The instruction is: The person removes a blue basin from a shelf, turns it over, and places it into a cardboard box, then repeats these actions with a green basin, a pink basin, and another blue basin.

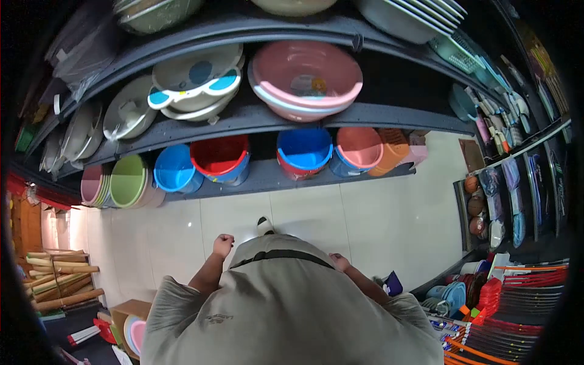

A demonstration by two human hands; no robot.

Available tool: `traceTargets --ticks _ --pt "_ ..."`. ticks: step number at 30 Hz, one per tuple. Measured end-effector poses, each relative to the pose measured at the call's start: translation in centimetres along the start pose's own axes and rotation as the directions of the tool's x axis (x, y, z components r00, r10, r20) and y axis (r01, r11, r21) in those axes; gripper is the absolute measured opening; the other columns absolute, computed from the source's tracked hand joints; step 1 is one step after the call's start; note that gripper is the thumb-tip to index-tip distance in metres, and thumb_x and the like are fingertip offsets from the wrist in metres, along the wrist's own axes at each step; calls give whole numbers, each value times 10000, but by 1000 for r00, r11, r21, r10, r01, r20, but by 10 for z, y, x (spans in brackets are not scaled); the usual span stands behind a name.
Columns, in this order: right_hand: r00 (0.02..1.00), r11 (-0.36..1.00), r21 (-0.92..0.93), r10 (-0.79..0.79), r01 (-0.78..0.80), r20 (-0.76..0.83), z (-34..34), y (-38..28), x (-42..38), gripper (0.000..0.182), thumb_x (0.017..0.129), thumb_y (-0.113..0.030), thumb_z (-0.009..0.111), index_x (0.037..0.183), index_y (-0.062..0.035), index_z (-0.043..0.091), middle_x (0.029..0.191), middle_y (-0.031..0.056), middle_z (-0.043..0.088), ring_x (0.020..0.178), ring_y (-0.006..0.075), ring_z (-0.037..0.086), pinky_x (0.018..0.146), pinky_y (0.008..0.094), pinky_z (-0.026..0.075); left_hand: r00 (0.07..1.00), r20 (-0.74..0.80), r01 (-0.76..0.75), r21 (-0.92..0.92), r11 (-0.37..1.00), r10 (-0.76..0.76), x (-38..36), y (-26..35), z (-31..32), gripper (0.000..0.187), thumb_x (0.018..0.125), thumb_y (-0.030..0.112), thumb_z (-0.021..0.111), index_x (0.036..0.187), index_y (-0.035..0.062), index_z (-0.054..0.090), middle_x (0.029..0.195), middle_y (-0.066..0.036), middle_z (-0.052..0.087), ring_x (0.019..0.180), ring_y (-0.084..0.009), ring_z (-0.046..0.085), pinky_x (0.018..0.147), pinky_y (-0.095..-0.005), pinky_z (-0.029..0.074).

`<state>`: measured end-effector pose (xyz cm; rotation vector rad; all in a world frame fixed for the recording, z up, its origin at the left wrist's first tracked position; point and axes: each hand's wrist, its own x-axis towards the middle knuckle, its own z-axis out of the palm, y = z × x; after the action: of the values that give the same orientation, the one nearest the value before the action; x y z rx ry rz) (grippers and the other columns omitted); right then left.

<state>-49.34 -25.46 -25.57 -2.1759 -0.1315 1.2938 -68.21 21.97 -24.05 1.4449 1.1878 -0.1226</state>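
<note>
My left hand [224, 244] hangs beside my hip, its fingers curled in with nothing visible in them. On the other side, my right hand [339, 262] is low by my waist, partly hidden by my body; its fingers look curled, and no object shows in it. Neither hand touches any goods. Ahead of me on the bottom shelf [261, 179] stand a blue bucket [176, 169], a red bucket [220, 155], another blue bucket [304, 149] and a pink bucket [359, 149]. Above them sit stacked pink basins [307, 76] and white basins [198, 79].
Pale floor tiles [292, 210] lie between me and the shelves. Green buckets [129, 181] stand at the left end. Rolled mats [61, 280] and a cardboard box [131, 310] are behind my left side. To my right are basketballs [476, 207] and a rack with rackets [523, 304].
</note>
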Motion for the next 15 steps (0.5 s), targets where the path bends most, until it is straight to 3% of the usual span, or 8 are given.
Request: traceTargets --ticks 1,2,6,8,10,11,13,15 --pt "985 978 126 173 -169 -22 -18 -81 -36 623 904 -489 467 1211 52 490 1179 191 579 1092 280 551 943 318 417 992 28 -118 -56 991 120 15 18 3 134 841 122 584 878 -7 598 780 -62 626 679 -148 589 614 -287 497" --pt "985 979 125 168 -163 -32 -23 -82 -19 623 904 -489 467 1211 52 490 1179 191 579 1092 280 551 943 318 417 970 50 -232 -114 966 239 31 38 7 141 854 120 574 905 -10 591 826 -65 630 716 -147 593 644 -282 499" --pt "987 969 234 107 -76 -121 -24 -97 56 563 936 -476 424 1186 20 513 1037 151 621 881 234 594 804 305 464 943 95 -307 -111 945 318 59 151 13 227 885 134 552 1053 -17 529 903 -73 627 779 -150 591 712 -283 494" --pt "982 957 282 109 -63 -151 -15 -100 91 543 940 -469 424 1190 4 518 1010 135 624 820 220 593 764 303 469 905 117 -404 -74 912 410 71 180 19 394 925 217 533 1243 24 402 1036 -85 598 879 -169 576 752 -307 469" --pt "949 972 191 -70 134 -308 -10 -111 122 504 936 -463 438 1194 -39 526 988 121 625 772 198 574 711 321 470 862 132 -475 -126 871 489 85 218 27 453 916 184 550 1285 13 350 1078 -109 582 887 -159 561 795 -304 464" --pt "950 972 196 -61 126 -306 -10 -123 125 504 936 -463 438 1194 -39 526 988 121 625 772 198 574 711 321 470 810 135 -545 -183 818 570 84 232 31 521 906 151 566 1328 3 298 1120 -133 567 896 -150 547 838 -302 459" --pt "956 952 294 0 90 -293 -29 -186 107 522 940 -427 443 1213 16 485 1102 180 608 1029 250 574 909 329 429 775 151 -594 -157 789 614 62 268 34 549 907 141 565 1353 14 271 1181 -142 531 939 -154 536 856 -310 452" --pt "956 902 413 -1 128 -295 -39 -192 121 518 936 -447 446 1248 -34 462 1127 146 592 1004 234 562 845 342 438 723 211 -639 -159 753 658 55 289 38 604 907 109 551 1402 50 209 1311 -160 448 1064 -188 513 882 -327 443"
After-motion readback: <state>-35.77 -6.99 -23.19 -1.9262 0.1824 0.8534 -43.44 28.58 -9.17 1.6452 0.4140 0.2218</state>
